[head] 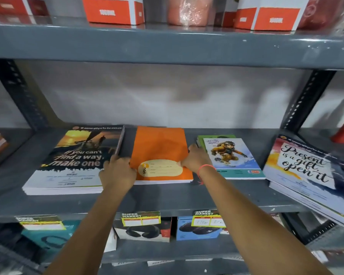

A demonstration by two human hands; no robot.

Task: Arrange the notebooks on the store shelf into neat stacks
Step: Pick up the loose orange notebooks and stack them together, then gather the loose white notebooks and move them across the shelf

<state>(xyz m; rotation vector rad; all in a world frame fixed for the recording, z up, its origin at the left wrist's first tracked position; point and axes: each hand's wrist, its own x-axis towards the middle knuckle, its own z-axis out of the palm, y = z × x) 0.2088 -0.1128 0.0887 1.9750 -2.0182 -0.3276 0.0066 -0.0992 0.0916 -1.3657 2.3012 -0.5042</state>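
Head camera, looking forward and down at a grey metal shelf that holds four piles of notebooks laid flat in a row. Both my hands are on the second pile from the left, the orange notebooks, whose long axis runs away from me toward the back wall. My left hand cups the pile's near left edge, fingers curled against it and touching the dark sunset stack just beside it. My right hand presses flat against the right edge, farther back, fingers together, with a red thread at the wrist. So the pile sits directly between my palms, both equally close, ready to be squared by pushing inward. To the right lies the snowboarder stack, with a green cover poking out behind it, slightly askew. Farthest right, the lettered stack lies twisted and hangs over the shelf's front edge; I judge it the least tidy. I cannot count the notebooks within any pile. Orange-and-white boxes line the shelf above, at least four in view.
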